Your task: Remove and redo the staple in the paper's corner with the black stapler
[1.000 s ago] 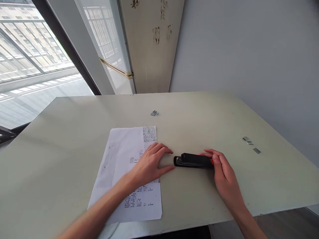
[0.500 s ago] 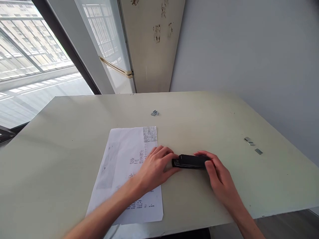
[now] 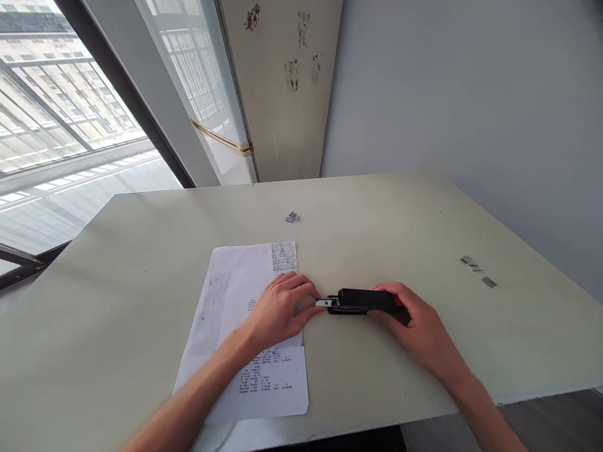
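In the head view, the right hand's (image 3: 414, 323) grip is closed around the black stapler (image 3: 362, 299) beside the paper (image 3: 240, 270), the left hand's (image 3: 282, 311) pinching the tray (image 3: 324, 302). The tray juts out, not pushed home; staples (image 3: 488, 282) lie loose on the table (image 3: 377, 232).

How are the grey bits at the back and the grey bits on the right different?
The grey bits at the back are bunched close together, but the grey bits on the right are spread out, with one piece apart. The back ones lie past the top of the paper, while the right ones lie out beyond the right hand. Both groups are small and flat, and lie on the table.
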`<state>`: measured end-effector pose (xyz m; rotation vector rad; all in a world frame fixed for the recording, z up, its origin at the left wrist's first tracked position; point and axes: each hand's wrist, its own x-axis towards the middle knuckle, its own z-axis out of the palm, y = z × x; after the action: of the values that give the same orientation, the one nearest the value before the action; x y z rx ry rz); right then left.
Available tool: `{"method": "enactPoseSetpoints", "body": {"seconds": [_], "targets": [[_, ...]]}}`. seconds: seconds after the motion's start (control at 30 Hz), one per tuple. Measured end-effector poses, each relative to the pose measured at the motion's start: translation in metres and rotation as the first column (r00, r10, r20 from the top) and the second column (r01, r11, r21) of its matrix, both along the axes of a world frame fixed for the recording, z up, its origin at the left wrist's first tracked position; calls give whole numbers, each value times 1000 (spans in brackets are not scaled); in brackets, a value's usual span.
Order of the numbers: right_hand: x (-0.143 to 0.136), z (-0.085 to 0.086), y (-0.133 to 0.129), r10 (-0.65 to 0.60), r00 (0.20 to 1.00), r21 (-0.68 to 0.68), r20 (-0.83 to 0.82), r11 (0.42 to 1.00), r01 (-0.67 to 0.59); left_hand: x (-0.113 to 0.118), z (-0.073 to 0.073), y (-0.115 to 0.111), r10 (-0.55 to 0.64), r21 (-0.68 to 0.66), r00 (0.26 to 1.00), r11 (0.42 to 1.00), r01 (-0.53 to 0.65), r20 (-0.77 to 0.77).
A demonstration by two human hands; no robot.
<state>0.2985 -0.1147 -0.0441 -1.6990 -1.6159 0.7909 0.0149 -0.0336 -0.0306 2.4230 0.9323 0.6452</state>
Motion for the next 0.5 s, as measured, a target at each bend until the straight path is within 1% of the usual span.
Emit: {"method": "enactPoseSetpoints", "body": {"seconds": [0.13, 0.2, 0.3, 0.37, 0.4, 0.43, 0.5], "targets": [[15, -1, 6, 18, 1000, 6, -6, 1000, -18, -3, -1, 4, 24, 37, 1000, 999, -24, -15], [17, -3, 6, 20, 1000, 9, -15, 1000, -20, -4, 0, 4, 29, 45, 999, 999, -28, -18], [16, -6, 4, -2, 1000, 12, -14, 1000, 2, -7, 7, 9, 9, 18, 999, 1000, -8, -33], [14, -7, 3, -14, 1000, 27, -9, 1000, 14, -10, 12, 22, 46, -10, 998, 999, -47, -43], [13, -7, 2, -16, 1000, 36, -6, 999, 16, -11, 14, 32, 99, -11, 994, 995, -99, -47], [13, -7, 1, -16, 1000, 45, -4, 999, 16, -12, 15, 45, 169, 8, 985, 986, -169, -46], [12, -6, 1, -13, 1000, 51, -7, 999, 14, -12, 13, 75, 296, 96, 953, 953, -289, -63]]}}
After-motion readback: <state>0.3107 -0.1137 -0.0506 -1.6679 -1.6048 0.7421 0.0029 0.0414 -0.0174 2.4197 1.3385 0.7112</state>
